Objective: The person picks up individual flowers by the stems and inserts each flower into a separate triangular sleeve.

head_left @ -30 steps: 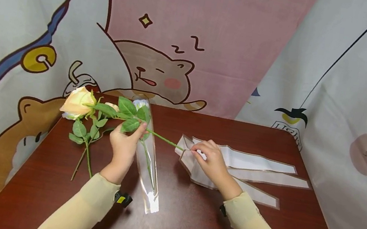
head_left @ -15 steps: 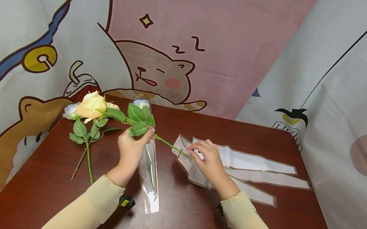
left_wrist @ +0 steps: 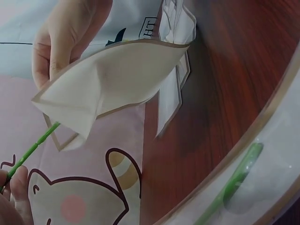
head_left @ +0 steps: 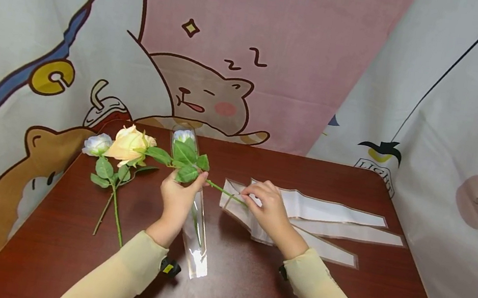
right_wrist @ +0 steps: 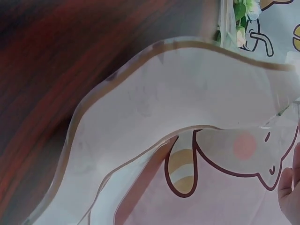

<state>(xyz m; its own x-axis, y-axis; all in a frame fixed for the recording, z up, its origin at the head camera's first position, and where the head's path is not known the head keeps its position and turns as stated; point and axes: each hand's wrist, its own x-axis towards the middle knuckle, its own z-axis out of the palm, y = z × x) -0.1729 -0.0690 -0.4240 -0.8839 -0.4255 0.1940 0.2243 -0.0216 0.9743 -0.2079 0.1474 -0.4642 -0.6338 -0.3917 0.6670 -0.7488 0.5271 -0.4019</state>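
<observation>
Two hands work here: the left hand [head_left: 177,201] pinches the green stem of one large peach-yellow rose [head_left: 128,144], and the right hand [head_left: 270,210] pinches the mouth of one tapered, brown-edged translucent white sleeve [head_left: 256,230], where the stem's lower end reaches in. Two similar white sleeves [head_left: 336,210] lie beside it. One clear sleeve [head_left: 198,261] holds one pale blue flower [head_left: 184,135]. At left, two crossed green stems [head_left: 116,216] lie below a pale blue-white bloom [head_left: 98,144]. The reddish-brown wood-grain table [head_left: 246,289] meets a cartoon-printed pink-and-white cloth [head_left: 307,66].
</observation>
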